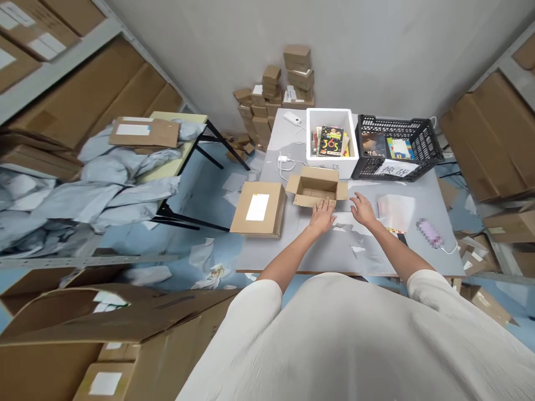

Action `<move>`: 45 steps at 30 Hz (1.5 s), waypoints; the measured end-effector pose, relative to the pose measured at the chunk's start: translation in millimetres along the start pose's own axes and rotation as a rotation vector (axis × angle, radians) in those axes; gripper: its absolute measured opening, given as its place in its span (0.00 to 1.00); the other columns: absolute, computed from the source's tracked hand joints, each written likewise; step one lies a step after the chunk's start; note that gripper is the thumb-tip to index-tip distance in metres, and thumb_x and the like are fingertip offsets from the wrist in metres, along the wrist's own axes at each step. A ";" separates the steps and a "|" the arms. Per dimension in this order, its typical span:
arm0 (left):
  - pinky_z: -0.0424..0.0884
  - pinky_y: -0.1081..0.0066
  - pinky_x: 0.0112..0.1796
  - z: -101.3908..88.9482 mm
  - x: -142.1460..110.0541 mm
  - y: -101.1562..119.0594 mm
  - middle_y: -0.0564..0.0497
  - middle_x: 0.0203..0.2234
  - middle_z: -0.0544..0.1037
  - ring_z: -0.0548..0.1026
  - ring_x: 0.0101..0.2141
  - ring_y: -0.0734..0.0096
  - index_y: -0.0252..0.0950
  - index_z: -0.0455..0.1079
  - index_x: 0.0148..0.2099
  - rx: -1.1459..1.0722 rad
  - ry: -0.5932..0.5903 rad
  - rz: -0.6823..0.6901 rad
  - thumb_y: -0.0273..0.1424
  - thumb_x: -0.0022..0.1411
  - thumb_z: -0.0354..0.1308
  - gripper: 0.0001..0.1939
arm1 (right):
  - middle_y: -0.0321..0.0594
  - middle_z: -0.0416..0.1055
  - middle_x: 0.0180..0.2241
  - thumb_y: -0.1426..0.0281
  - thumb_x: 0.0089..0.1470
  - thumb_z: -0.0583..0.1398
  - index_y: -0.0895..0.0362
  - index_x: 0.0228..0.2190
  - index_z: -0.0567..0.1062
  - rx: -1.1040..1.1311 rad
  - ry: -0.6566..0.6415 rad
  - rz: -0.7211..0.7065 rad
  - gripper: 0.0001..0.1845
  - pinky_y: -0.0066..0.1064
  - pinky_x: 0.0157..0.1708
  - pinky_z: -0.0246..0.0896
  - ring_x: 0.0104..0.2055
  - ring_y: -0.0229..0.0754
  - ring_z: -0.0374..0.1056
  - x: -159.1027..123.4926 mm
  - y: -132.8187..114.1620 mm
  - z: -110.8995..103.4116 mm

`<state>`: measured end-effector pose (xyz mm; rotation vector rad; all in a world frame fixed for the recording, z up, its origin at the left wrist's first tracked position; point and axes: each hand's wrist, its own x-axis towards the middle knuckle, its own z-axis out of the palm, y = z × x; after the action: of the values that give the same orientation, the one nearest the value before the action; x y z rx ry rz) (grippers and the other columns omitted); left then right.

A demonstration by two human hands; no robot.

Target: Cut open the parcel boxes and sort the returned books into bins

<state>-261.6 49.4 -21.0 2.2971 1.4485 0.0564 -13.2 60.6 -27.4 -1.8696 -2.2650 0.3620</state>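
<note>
left fingers [326, 205] on open carton [315, 185]

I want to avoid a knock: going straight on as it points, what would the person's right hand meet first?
The right hand would probably meet the right-side flap of the open brown rectangular cardboard box first, though depth is unclear.

Looks like a parcel-packing room tbh | grey mailer bags [104, 172] heaped at 9 o'clock | shelves [62, 68] crammed with cartons [104, 100] at 10 | small boxes [271, 93] stacked at 12 | huge open carton [108, 321] at 8
</note>
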 end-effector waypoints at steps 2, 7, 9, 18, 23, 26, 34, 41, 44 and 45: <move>0.48 0.38 0.75 3.9 5.0 17.8 0.37 0.82 0.52 0.51 0.79 0.43 0.42 0.48 0.84 -0.005 0.003 0.051 0.40 0.79 0.51 0.38 | 0.57 0.63 0.74 0.69 0.68 0.55 0.58 0.66 0.76 -0.007 -0.006 0.047 0.28 0.57 0.67 0.63 0.69 0.64 0.65 -21.2 17.0 -5.6; 0.49 0.41 0.75 21.0 16.0 69.4 0.37 0.82 0.51 0.51 0.79 0.43 0.40 0.51 0.83 0.001 -0.049 0.162 0.41 0.80 0.50 0.36 | 0.56 0.67 0.71 0.69 0.68 0.55 0.58 0.64 0.78 0.004 -0.043 0.179 0.28 0.54 0.66 0.65 0.69 0.61 0.66 -78.1 62.9 -10.6; 0.50 0.42 0.75 30.2 20.6 90.0 0.37 0.82 0.52 0.52 0.79 0.44 0.42 0.52 0.83 -0.004 -0.064 0.192 0.41 0.80 0.50 0.35 | 0.55 0.69 0.71 0.69 0.67 0.55 0.57 0.64 0.79 0.013 -0.049 0.228 0.28 0.54 0.65 0.66 0.68 0.62 0.67 -97.5 81.5 -11.0; 0.54 0.45 0.74 66.6 48.8 177.4 0.37 0.81 0.54 0.55 0.78 0.46 0.41 0.58 0.80 -0.014 -0.168 0.238 0.39 0.79 0.52 0.32 | 0.54 0.70 0.70 0.68 0.69 0.54 0.58 0.64 0.79 0.078 -0.084 0.345 0.27 0.48 0.65 0.67 0.68 0.58 0.69 -148.7 166.6 -20.0; 0.57 0.46 0.73 86.5 67.8 217.5 0.36 0.80 0.56 0.57 0.77 0.47 0.40 0.60 0.79 -0.001 -0.210 0.234 0.36 0.79 0.52 0.30 | 0.54 0.68 0.71 0.68 0.69 0.55 0.59 0.66 0.76 0.076 -0.129 0.368 0.29 0.45 0.67 0.65 0.69 0.56 0.67 -157.7 211.6 -18.2; 0.59 0.47 0.72 100.4 81.9 238.2 0.37 0.79 0.58 0.58 0.77 0.48 0.39 0.62 0.77 0.014 -0.236 0.235 0.32 0.78 0.51 0.29 | 0.55 0.68 0.71 0.68 0.67 0.56 0.59 0.67 0.76 0.104 -0.134 0.368 0.30 0.47 0.69 0.64 0.69 0.57 0.67 -160.5 234.6 -10.1; 0.58 0.48 0.73 128.8 135.6 261.5 0.38 0.80 0.57 0.57 0.78 0.46 0.40 0.60 0.79 0.015 -0.327 0.141 0.33 0.77 0.54 0.32 | 0.58 0.68 0.70 0.65 0.66 0.57 0.59 0.70 0.74 0.209 -0.122 0.388 0.34 0.53 0.69 0.65 0.71 0.62 0.64 -158.9 277.9 15.6; 0.63 0.49 0.70 155.9 152.2 254.4 0.35 0.80 0.56 0.62 0.75 0.43 0.38 0.57 0.80 -0.031 -0.425 -0.032 0.37 0.77 0.55 0.34 | 0.52 0.70 0.70 0.67 0.68 0.56 0.56 0.72 0.71 0.244 -0.234 0.388 0.34 0.45 0.70 0.66 0.70 0.54 0.68 -143.0 287.3 31.5; 0.65 0.50 0.69 165.3 146.4 253.9 0.34 0.80 0.57 0.65 0.74 0.44 0.39 0.58 0.79 -0.058 -0.456 -0.067 0.36 0.76 0.56 0.33 | 0.48 0.72 0.70 0.69 0.67 0.56 0.55 0.71 0.73 0.248 -0.264 0.360 0.33 0.42 0.71 0.64 0.70 0.52 0.69 -137.8 287.1 36.6; 0.65 0.51 0.69 167.2 144.4 253.6 0.34 0.80 0.57 0.64 0.74 0.44 0.39 0.58 0.79 -0.062 -0.466 -0.076 0.36 0.76 0.56 0.34 | 0.48 0.72 0.70 0.69 0.67 0.56 0.55 0.71 0.73 0.258 -0.269 0.359 0.33 0.41 0.72 0.63 0.70 0.51 0.69 -136.3 286.8 37.9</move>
<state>63.0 27.1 -106.2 2.0236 1.2640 -0.4215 270.5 -24.6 -147.8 -2.1859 -1.8989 0.9615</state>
